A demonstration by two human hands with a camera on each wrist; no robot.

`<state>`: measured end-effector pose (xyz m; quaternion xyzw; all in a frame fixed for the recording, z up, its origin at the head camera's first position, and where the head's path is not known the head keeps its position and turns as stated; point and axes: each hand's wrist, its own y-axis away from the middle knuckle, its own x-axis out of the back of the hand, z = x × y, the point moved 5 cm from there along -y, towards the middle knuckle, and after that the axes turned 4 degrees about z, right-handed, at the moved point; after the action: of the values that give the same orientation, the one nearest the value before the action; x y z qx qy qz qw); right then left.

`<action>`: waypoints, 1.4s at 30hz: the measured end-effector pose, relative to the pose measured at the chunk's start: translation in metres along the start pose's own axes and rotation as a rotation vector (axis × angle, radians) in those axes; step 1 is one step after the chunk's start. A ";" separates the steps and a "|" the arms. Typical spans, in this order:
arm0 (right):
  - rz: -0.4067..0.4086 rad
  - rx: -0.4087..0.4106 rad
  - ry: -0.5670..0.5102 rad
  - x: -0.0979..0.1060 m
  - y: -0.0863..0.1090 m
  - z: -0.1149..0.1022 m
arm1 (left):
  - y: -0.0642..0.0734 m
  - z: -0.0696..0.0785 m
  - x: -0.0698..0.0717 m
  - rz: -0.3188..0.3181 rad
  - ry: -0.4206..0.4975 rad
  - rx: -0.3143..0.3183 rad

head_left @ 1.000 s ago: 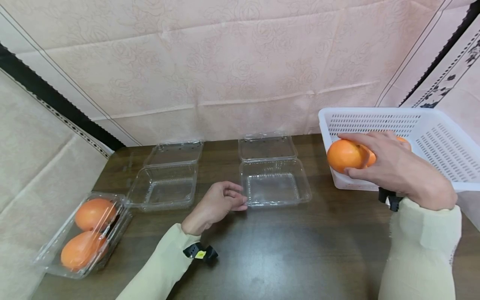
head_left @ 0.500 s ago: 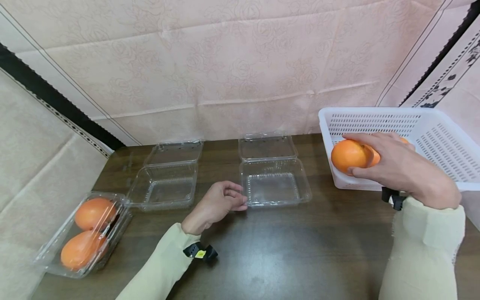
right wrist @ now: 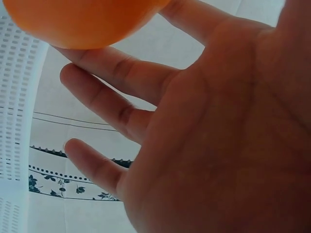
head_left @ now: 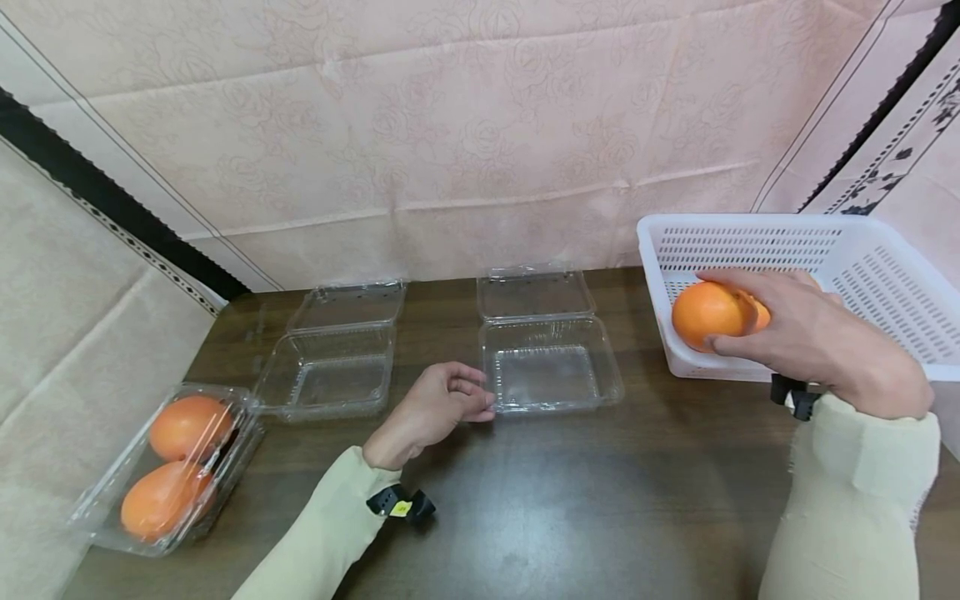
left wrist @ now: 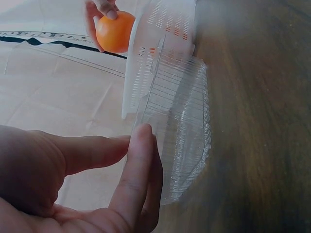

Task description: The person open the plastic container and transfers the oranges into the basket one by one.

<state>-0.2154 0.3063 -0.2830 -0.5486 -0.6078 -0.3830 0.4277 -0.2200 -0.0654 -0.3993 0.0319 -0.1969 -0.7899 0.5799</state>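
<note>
My right hand (head_left: 813, 333) grips an orange (head_left: 708, 317) between thumb and fingers at the left end of the white slotted basket (head_left: 675, 362). The left wrist view shows this orange (left wrist: 115, 32) above the basket's rim. Another orange (head_left: 762, 317) shows just behind it, mostly hidden by my hand. In the right wrist view, the last fingers (right wrist: 95, 167) stand apart from the fruit. My left hand (head_left: 435, 404) pinches the near left rim of an open clear plastic clamshell box (head_left: 547, 375); thumb and fingertips meet at its edge in the left wrist view.
A second open clamshell box (head_left: 337, 375) lies to the left, its lid folded back. Further left, a closed clamshell box (head_left: 97, 508) holds two oranges (head_left: 165, 500). A patterned cloth (head_left: 450, 150) hangs behind the dark wooden table (head_left: 562, 500).
My right hand has shifted a little to the right with the orange in its grip, further over the basket. The left hand and the boxes have stayed still.
</note>
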 end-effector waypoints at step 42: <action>-0.087 -0.046 0.056 -0.010 -0.011 0.009 | 0.000 0.002 -0.001 0.000 -0.037 -0.014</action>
<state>-0.2273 0.3101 -0.2956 -0.5205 -0.6098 -0.4303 0.4147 -0.2198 -0.0642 -0.3980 0.0134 -0.2021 -0.7915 0.5766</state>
